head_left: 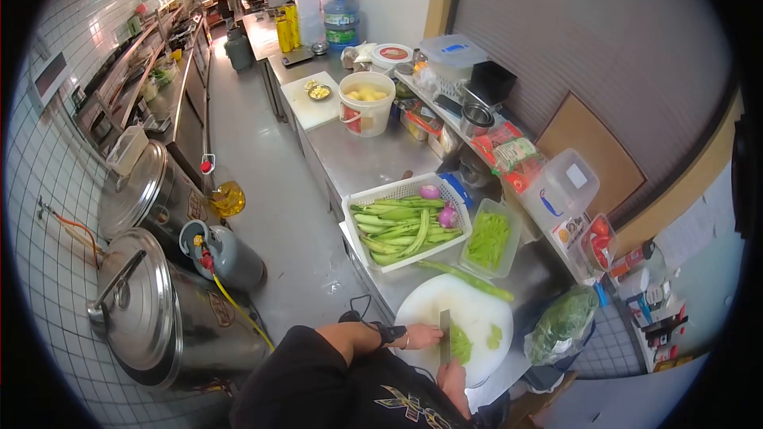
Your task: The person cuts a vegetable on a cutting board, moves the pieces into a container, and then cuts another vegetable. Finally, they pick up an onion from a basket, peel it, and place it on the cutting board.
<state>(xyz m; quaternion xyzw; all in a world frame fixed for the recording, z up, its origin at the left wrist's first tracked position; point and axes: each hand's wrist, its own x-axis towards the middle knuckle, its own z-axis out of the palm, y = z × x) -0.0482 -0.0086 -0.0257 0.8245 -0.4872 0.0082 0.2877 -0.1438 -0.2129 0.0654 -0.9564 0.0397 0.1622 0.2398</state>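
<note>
A round white cutting board [488, 311] lies on the counter in front of me. My right hand [453, 383] grips the handle of a cleaver [445, 337], its blade standing on edge over the board. Against the blade's left side rests my left hand [422, 336], fingers bent and close together; whatever is under them is hidden. Cut light-green vegetable pieces [460, 345] lie just right of the blade, with a smaller cluster [494, 338] further right. Beyond the board is a long green peeled vegetable [469, 280].
A white basket [347, 213] holds long green vegetables and purple onions. Beside it stands a plastic container [509, 248] of cut green slices. A bagged leafy vegetable [563, 324] sits at right. Further back are a white bucket [366, 121] and a shelf [445, 115]. Large steel pots [131, 302] stand left.
</note>
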